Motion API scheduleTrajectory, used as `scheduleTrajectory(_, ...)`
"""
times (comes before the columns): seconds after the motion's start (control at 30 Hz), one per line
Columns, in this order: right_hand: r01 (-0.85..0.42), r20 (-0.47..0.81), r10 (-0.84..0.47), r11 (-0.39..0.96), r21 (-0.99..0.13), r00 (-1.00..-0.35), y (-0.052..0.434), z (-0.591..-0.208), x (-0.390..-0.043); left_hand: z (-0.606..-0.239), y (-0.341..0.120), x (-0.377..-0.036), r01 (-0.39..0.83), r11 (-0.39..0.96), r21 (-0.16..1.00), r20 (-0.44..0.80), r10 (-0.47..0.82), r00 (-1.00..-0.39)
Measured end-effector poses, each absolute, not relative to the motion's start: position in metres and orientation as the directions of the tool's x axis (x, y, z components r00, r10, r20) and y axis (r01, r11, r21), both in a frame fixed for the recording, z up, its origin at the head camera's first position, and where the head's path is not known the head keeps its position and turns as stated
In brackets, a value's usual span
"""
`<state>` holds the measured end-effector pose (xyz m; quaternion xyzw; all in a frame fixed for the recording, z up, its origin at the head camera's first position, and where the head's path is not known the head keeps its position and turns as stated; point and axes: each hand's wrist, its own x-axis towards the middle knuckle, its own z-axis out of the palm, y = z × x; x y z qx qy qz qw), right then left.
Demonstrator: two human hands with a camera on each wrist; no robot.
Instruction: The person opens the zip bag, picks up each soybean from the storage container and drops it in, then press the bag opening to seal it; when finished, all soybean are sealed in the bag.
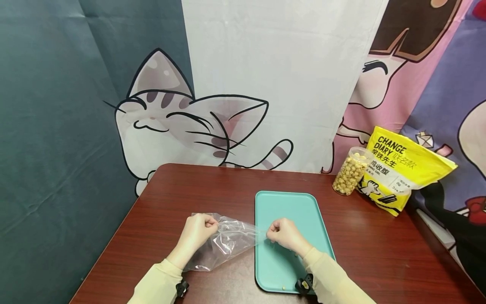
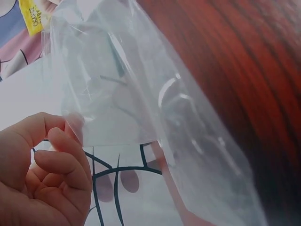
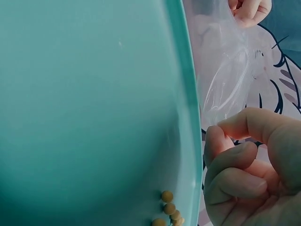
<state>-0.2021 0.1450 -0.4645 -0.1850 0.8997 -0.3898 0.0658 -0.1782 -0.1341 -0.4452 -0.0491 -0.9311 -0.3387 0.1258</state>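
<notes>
A clear plastic bag (image 1: 231, 242) is stretched sideways between both hands, its body over the table and its narrowed right end over the tray. My left hand (image 1: 200, 228) pinches the bag's upper edge between thumb and forefinger. At the right end, my right hand (image 1: 286, 234) pinches a corner of the plastic above the turquoise tray (image 1: 288, 207). In the right wrist view, several small round tan balls (image 3: 168, 208) lie inside the tray along its edge. The left wrist view shows the bag (image 2: 117, 94) creased and see-through, with the other fingers curled below the pinch.
A clear jar (image 1: 349, 173) filled with yellowish pieces stands at the back right. Beside it leans a yellow printed pouch (image 1: 402, 164). The reddish-brown table (image 1: 205, 181) ends at a curtain (image 1: 281, 63) with cartoon prints.
</notes>
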Motion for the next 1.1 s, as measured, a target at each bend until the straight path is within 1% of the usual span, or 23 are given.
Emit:
scheduleTrajectory(0.27,-0.286,0.050,-0.367,0.626,-0.726,-0.929,0.139,-0.462,-0.202,-0.441,-0.130,-0.178,0.197,0.767,0.610,0.292,0.014,-0.956)
scheduleTrajectory(0.57,-0.272,0.021,-0.400,0.582,-0.767,-0.916,0.132,-0.456,-0.197,-0.436,-0.123,-0.173,0.210,0.774,0.597,0.300,0.027,-0.954)
scheduleTrajectory(0.8,-0.270,0.002,-0.422,0.575,-0.772,-0.907,0.130,-0.457,-0.195,-0.432,-0.118,-0.171,0.212,0.728,0.651,0.254,0.054,-0.966)
scheduleTrajectory(0.9,-0.270,-0.007,-0.426,0.586,-0.764,-0.905,0.131,-0.457,-0.195,-0.431,-0.117,-0.170,0.217,0.731,0.647,0.255,0.060,-0.965)
scheduleTrajectory(1.1,-0.288,0.054,-0.377,0.598,-0.748,-0.925,0.129,-0.455,-0.198,-0.431,-0.115,-0.170,0.240,0.733,0.636,0.254,0.095,-0.962)
